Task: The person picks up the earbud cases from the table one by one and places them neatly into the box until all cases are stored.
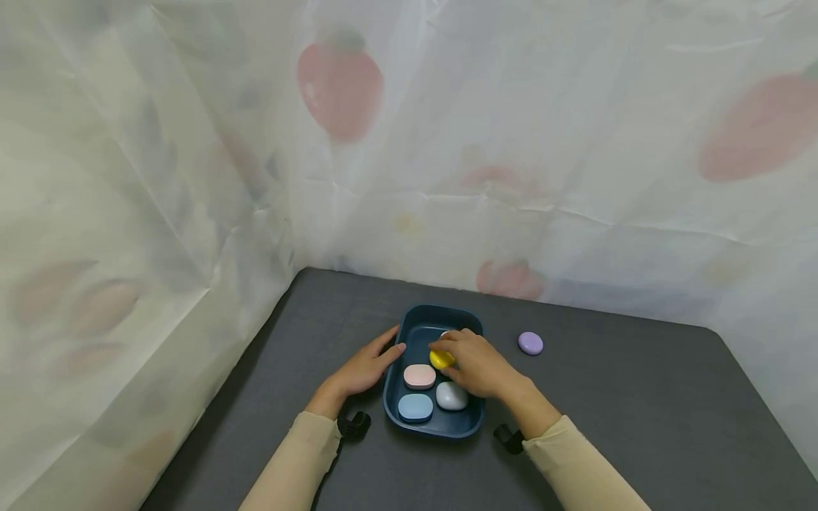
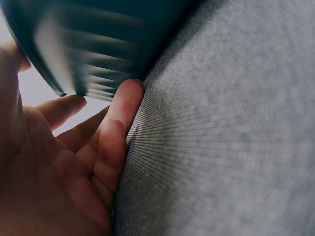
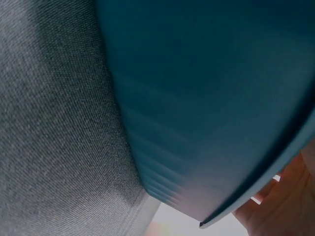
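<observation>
A dark blue rectangular tray point(image 1: 397, 424) with rounded corners stands on the table. My left hand point(image 1: 361, 369) holds its left side, thumb over the rim; in the left wrist view the fingers point(image 2: 127, 105) lie against its ribbed outer wall. Inside the tray, my right hand point(image 1: 479, 365) pinches a smooth yellow rounded piece point(image 1: 441, 359). Below it are a pink oval piece point(image 1: 419, 377), a light blue oval piece point(image 1: 415, 407) and a grey-white rounded piece point(image 1: 451, 396). Part of a white piece point(image 1: 445, 333) shows behind the right fingers. The right wrist view hides the yellow piece behind the tray wall.
A round purple piece point(image 1: 530, 343) lies on the dark grey table point(image 1: 639, 397), right of the tray. Pale sheeting point(image 1: 575, 142) with strawberry prints hangs at the back and left edges. A black wrist strap point(image 1: 353, 426) is near the tray's lower left.
</observation>
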A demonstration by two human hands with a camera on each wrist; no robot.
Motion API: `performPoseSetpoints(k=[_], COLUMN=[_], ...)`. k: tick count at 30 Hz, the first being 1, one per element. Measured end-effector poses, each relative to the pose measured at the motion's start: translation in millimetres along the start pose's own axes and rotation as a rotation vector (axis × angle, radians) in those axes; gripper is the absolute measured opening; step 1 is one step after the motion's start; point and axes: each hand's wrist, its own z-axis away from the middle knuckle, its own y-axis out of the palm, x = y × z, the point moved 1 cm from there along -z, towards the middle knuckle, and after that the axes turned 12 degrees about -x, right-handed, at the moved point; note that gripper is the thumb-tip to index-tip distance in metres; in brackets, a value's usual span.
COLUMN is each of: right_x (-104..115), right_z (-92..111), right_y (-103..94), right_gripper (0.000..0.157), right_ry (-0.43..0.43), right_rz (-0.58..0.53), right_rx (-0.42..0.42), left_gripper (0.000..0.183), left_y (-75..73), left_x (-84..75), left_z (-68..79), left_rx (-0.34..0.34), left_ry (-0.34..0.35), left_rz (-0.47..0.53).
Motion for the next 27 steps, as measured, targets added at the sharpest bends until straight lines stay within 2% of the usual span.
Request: performPoseSetpoints(k=[14, 27], right_x=[-2.0, -2.1], right_z=[-3.2, -7.3], right_y=[3.5, 8.0], right_gripper=[0.04, 0.037], right_ry=[-0.025, -0.049], right_rz=[0.003, -0.014], right_rx=[0.0, 0.002], left_gripper=[0.075, 0.073], left_y=[-0.1, 0.0], left_x=[-0.4, -0.4], left_z=[1.2, 1.1], left_rx=[-0.002, -0.012], left_ry=[-0.011, 0.006], left_rz=[-0.029, -0.03])
